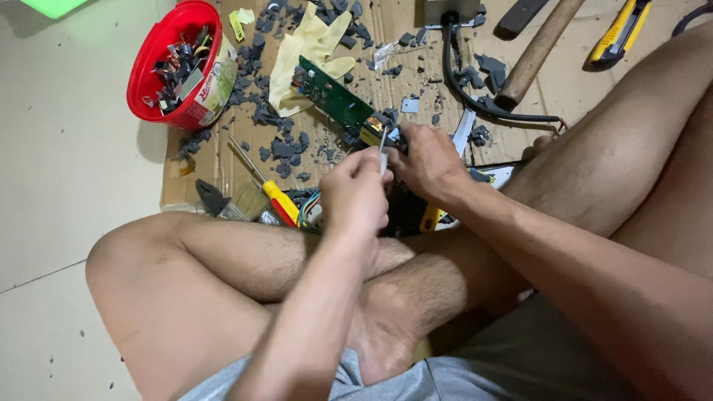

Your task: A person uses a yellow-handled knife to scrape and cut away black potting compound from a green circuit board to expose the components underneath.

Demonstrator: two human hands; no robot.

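Far to my left hand's side sat the red tub (pixel 167 44) of scrap; a yellow-handled screwdriver (pixel 276 197) lay just below-left of it. My left hand (pixel 356 194) was clenched around a thin metal tool (pixel 383 152), tip at the board's end. The green circuit board (pixel 334 96) ran up-left from my right hand (pixel 427 160), which pinched its near end. I judged steady, small levering best, with the board held firmly.
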